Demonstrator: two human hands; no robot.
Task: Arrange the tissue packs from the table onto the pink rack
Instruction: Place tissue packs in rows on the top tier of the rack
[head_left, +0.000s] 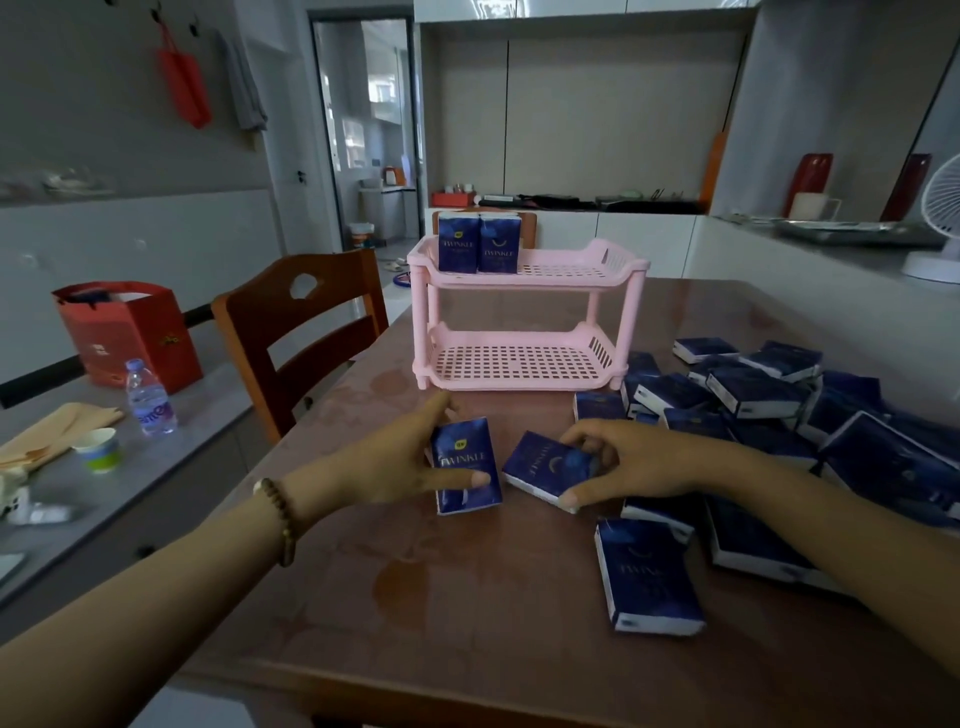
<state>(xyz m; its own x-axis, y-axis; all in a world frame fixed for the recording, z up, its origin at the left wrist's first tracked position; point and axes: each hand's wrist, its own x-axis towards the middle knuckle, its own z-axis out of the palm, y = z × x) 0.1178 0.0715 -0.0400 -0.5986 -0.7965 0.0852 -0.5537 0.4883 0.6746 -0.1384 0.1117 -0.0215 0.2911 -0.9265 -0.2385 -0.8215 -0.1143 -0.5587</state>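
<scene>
Nearest, on the brown worktop (467, 649), a loose pack (649, 574) lay flat to the right, its long axis running away from the person. Just beyond, the left hand (400, 467) gripped an upright pack (467, 457), thumb across the printed front and fingers behind. Its long axis was vertical and its lettering read the right way up toward the camera.

Close beside it but apart, the right hand (634, 462) was curled round a slanted pack (545, 462), fingers over the far edge and thumb at the near corner. Its lettering was turned askew; judging by that, its long axis ran crosswise rather than toward the rack.

Behind the right hand a heap of packs (779, 405) spread over the right side of the worktop.

The pink rack (524, 358) stood straight ahead of both hands and farther off, its long side facing the person. The left hand was the nearer, its fingertips close to the rack's front left leg. On the upper tier, at the left end, two shelved packs (478, 244) stood upright side by side, fronts forward.

The left hand's pack probably already matched that pose and needed only lifting forward and up. The other would likely need turning and standing on end first.
</scene>
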